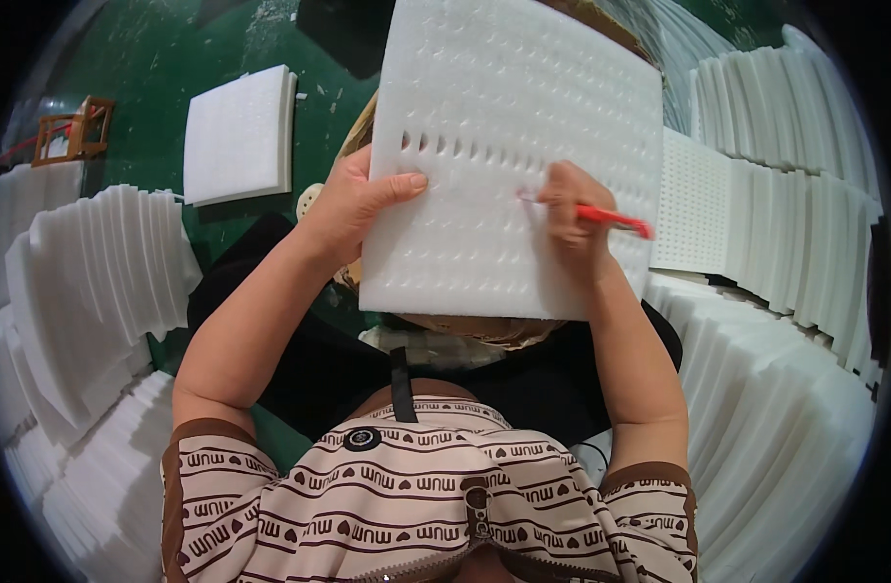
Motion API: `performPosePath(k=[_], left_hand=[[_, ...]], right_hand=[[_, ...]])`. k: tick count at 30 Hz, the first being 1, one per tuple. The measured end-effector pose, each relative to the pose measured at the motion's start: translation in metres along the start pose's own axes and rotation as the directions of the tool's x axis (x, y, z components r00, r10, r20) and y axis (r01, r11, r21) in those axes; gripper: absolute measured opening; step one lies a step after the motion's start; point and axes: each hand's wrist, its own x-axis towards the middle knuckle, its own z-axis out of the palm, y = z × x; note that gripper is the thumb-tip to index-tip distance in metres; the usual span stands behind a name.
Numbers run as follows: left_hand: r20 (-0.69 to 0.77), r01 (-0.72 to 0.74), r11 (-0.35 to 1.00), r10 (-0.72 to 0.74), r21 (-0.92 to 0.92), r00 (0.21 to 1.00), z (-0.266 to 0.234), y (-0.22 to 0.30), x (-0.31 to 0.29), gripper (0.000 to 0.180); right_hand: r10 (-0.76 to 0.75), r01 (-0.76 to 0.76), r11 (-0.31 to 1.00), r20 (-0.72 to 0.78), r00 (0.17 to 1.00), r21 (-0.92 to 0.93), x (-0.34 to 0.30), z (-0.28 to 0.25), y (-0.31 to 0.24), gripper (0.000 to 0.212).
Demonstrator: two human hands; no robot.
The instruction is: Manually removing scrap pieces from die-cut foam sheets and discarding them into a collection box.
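A large white foam sheet (465,243) with rows of small slots stands tilted in front of me. My left hand (353,204) grips its left edge, thumb on the face and fingers hidden behind. Over the middle right of the sheet, my right hand (577,219) is closed around a red-handled tool (616,220) with a thin tip pointing left. Motion blurs that hand and the tip, so the tool's exact kind is unclear. Near the left thumb, a couple of slots (414,142) look dark and open, while others in that row are pale.
Stacks of white foam sheets stand at the left (105,272) and right (786,233). A small foam stack (237,136) lies on the green floor (154,58). Behind the held sheet is brown cardboard (484,328). A small wooden stool (76,131) stands far left.
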Motion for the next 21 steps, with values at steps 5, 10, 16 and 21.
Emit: performPosePath(k=[5,10,16,21], left_hand=[[0.024,-0.007,1.000,0.006,0.013,1.000,-0.002,0.000,0.000,0.040],[0.030,-0.010,1.000,0.010,-0.003,1.000,-0.001,0.001,-0.002,0.040],[0.067,-0.013,1.000,0.013,0.003,0.998,0.003,-0.004,0.002,0.040],[0.040,0.001,1.000,-0.001,-0.001,0.999,0.004,-0.004,0.003,0.040]], right_hand=[[-0.182,0.197,0.949,0.083,0.980,-0.247,0.001,0.007,0.010,0.025],[-0.022,0.033,0.975,-0.052,0.998,0.221,0.001,0.002,0.006,0.028],[-0.172,0.169,0.981,0.015,0.985,0.095,0.006,0.010,0.000,0.025],[0.084,-0.068,0.938,-0.035,0.996,0.341,0.006,-0.003,0.000,0.028]])
